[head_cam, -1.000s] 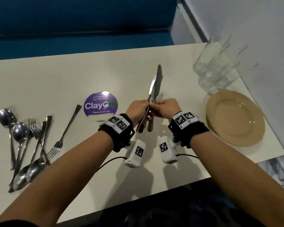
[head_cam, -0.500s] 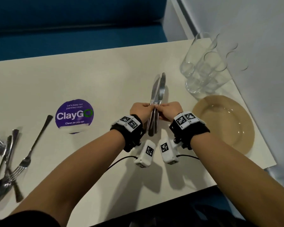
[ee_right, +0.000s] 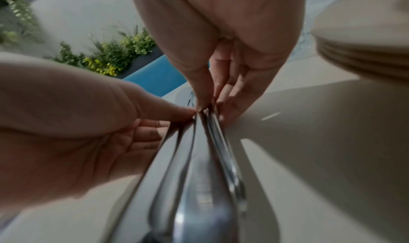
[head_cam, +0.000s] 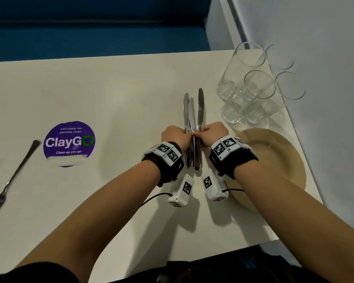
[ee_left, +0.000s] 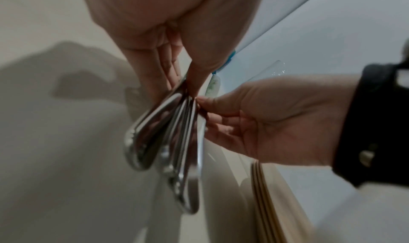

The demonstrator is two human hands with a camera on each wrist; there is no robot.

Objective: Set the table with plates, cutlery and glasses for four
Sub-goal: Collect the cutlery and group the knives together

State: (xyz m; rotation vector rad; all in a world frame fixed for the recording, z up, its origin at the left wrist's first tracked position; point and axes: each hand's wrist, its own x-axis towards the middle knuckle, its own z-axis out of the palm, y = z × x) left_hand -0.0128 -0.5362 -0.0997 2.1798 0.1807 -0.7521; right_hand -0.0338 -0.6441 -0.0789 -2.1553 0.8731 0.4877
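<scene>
A bundle of several steel knives (head_cam: 192, 119) is held above the cream table (head_cam: 121, 99), blades pointing away from me. My left hand (head_cam: 175, 136) pinches the handles from the left, and my right hand (head_cam: 212, 132) pinches them from the right. In the left wrist view the knife handles (ee_left: 163, 141) fan out below the pinching left hand (ee_left: 183, 87), with the right hand (ee_left: 212, 106) pressed against them. The right wrist view shows the knives (ee_right: 199, 159) running between my right hand (ee_right: 205, 99) and left hand (ee_right: 181, 113). A stack of tan plates (head_cam: 278, 160) sits at the right.
Several clear glasses (head_cam: 251, 88) stand at the far right corner by the white wall. A purple ClayGo sticker (head_cam: 69, 142) is on the table's left half. A fork (head_cam: 12, 176) lies at the left edge. A blue bench (head_cam: 90, 37) runs behind the table.
The view has swung right, pushing the spoons and forks off the left edge. Both hands keep pinching the knives, whose blades have spread slightly apart.
</scene>
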